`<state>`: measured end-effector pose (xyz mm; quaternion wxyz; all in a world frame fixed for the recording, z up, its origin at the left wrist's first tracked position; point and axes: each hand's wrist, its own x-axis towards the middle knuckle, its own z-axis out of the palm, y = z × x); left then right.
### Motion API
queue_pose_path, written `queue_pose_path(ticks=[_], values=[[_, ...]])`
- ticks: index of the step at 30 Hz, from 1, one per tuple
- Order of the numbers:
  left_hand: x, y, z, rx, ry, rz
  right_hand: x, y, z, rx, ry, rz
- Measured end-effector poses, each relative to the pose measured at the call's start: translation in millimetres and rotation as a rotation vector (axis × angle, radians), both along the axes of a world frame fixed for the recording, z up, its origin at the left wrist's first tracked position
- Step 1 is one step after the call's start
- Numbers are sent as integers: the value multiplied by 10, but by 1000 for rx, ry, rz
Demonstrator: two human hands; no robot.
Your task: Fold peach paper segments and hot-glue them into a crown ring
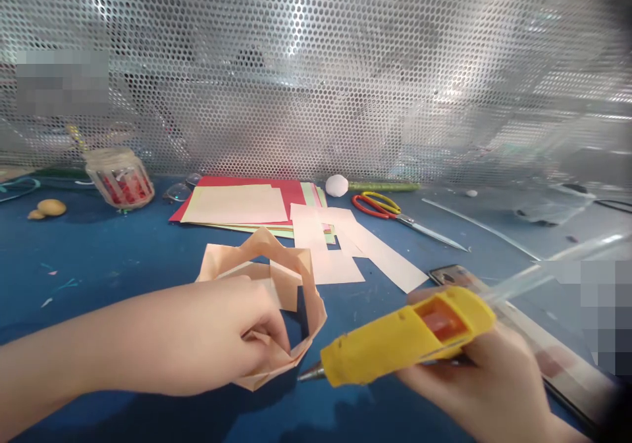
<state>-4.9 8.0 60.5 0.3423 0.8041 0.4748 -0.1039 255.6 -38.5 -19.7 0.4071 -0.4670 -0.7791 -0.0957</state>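
Observation:
A peach-coloured folded paper ring [316, 305] with angular sides rests low over the blue table. My left hand [241, 331] reaches across it and pinches its near wall, fingers curled inside; the fingertips are partly hidden. In my right hand [494, 370] is a yellow hot glue gun [395, 341], gripped with a clear glue stick [523, 278] poking out of its back end. The metal nozzle points left and sits just beside the ring's near right edge. Whether the nozzle touches the paper I cannot tell.
Behind lie pale paper strips [375, 252], a stack of coloured paper [237, 205] and red-and-yellow-handled scissors [409, 219]. A glass jar [121, 178] stands at left, near eyeglasses [180, 191]. A phone [449, 275] lies at right. A perforated metal panel [296, 74] closes the back.

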Motion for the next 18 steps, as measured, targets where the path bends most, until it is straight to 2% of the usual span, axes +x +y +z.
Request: queue_pose_path(ticks=[4,7,10,14,18], values=[[16,-57,-1,-29,-82,-33,-70,-24,35,30,-59,31],[24,-86,-30,29,-126,-57,-92,-23,89,38,-71,64],[-2,-126,-124,90,-124,-49,-98,-23,115,38,-127,149],[-63,-205,-248,107,-94,-35,-147,-34,22,124,-59,251],[-87,-266,-280,130,-75,-23,-216,-72,-70,278,9,224]])
